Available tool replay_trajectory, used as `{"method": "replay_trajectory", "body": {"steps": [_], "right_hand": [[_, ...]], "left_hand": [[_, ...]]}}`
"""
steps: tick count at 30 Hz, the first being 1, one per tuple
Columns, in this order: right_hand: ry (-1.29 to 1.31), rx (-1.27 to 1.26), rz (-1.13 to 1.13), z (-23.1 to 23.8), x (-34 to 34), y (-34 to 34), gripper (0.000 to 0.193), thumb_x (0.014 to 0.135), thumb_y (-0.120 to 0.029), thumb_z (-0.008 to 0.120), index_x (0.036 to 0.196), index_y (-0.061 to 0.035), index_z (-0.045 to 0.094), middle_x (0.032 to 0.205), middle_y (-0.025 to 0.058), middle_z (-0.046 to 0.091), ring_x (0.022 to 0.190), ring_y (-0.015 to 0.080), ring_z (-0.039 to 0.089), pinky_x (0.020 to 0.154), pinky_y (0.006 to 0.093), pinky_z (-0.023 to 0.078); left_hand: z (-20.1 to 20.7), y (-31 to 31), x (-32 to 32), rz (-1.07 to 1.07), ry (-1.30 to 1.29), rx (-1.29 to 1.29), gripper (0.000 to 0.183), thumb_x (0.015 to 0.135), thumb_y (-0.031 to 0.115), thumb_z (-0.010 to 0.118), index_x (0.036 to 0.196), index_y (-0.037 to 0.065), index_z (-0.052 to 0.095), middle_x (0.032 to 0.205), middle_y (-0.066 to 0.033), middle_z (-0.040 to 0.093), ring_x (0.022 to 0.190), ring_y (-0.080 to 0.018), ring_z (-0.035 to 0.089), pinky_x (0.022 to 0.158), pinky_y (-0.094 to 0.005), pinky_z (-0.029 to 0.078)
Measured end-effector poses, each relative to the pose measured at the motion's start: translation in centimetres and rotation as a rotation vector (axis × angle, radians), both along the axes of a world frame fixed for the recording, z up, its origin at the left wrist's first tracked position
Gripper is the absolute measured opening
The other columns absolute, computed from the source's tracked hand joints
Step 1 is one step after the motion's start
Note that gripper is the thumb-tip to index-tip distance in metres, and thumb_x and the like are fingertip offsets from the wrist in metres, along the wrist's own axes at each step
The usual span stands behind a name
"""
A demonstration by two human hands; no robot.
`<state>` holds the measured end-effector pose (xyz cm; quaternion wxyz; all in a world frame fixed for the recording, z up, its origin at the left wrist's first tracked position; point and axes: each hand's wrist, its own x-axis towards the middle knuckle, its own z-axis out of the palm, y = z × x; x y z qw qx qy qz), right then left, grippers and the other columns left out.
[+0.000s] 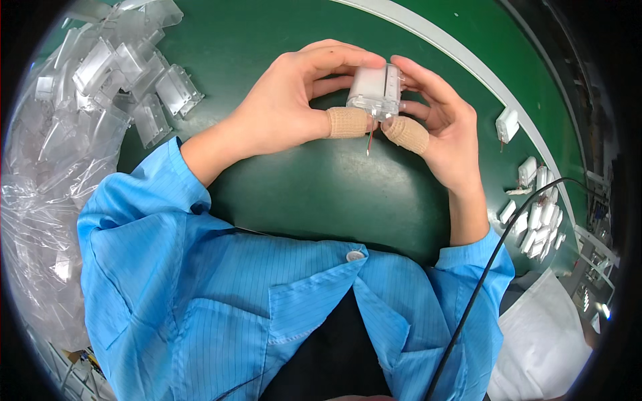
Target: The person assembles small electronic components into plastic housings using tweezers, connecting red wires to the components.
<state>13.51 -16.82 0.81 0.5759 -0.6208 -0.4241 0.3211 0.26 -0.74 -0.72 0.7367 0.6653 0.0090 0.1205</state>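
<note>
The green table (321, 197) bears clear plastic cases (178, 90) leftward and white blocks (535, 216), perhaps batteries, rightward.

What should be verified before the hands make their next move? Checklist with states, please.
1. Left hand gripping the clear plastic casing: ok, fingers above, thumb below.
2. Right hand supporting its other side: ok.
3. Tan thumb wraps in place: ok, on both thumbs.
4. Thin wires unpinched: cannot tell; they hang close to the left thumb.
5. Casing fully closed: cannot tell.
6. Black cable clear of the casing: ok, off to the right.
</note>
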Motion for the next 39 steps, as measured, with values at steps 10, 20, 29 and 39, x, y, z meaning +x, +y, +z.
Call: {"method": "replay_trajectory", "body": {"steps": [10, 20, 29, 39], "right_hand": [[-0.243, 0.191, 0.038, -0.4, 0.6, 0.3, 0.075, 0.064, -0.002, 0.079, 0.13, -0.0003, 0.044, 0.113, 0.0106, 0.053, 0.1, 0.0173, 0.054, 0.09, 0.0356, 0.051], [0.255, 0.14, 0.016, -0.3, -0.7, 0.0, 0.063, 0.077, 0.005, 0.065, 0.133, -0.0007, 0.036, 0.113, 0.0132, 0.057, 0.099, 0.0171, 0.057, 0.087, 0.0285, 0.048], [0.127, 0.031, -0.127, -0.3, -0.7, 0.3, 0.048, 0.078, 0.004, 0.065, 0.123, -0.0005, 0.047, 0.09, 0.0056, 0.063, 0.083, 0.0108, 0.06, 0.078, 0.0235, 0.049], [0.228, 0.309, -0.255, 2.6, 2.1, -1.3, 0.05, 0.076, -0.001, 0.066, 0.123, 0.0013, 0.049, 0.098, 0.0081, 0.061, 0.087, 0.0143, 0.058, 0.075, 0.0245, 0.046]], "left_hand": [[0.6, -0.2, 0.2, 0.088, -0.162, 0.376, 0.06, 0.07, 0.005, 0.075, 0.125, 0.003, 0.05, 0.123, -0.0103, 0.043, 0.117, -0.0224, 0.048, 0.102, -0.0389, 0.04], [0.2, -0.3, 0.6, 0.434, -0.336, 0.767, 0.075, 0.055, 0.014, 0.083, 0.123, 0.013, 0.053, 0.105, -0.0095, 0.042, 0.098, -0.0242, 0.048, 0.082, -0.033, 0.047], [2.5, -0.3, -0.1, 0.444, -0.189, 0.923, 0.072, 0.058, 0.019, 0.084, 0.12, 0.001, 0.052, 0.098, -0.0115, 0.04, 0.086, -0.0222, 0.046, 0.073, -0.0287, 0.042], [0.2, 1.2, 0.2, 0.155, 0.083, -0.064, 0.06, 0.077, 0.026, 0.074, 0.126, 0.004, 0.047, 0.115, -0.0105, 0.052, 0.098, -0.021, 0.056, 0.09, -0.0354, 0.048]]}}
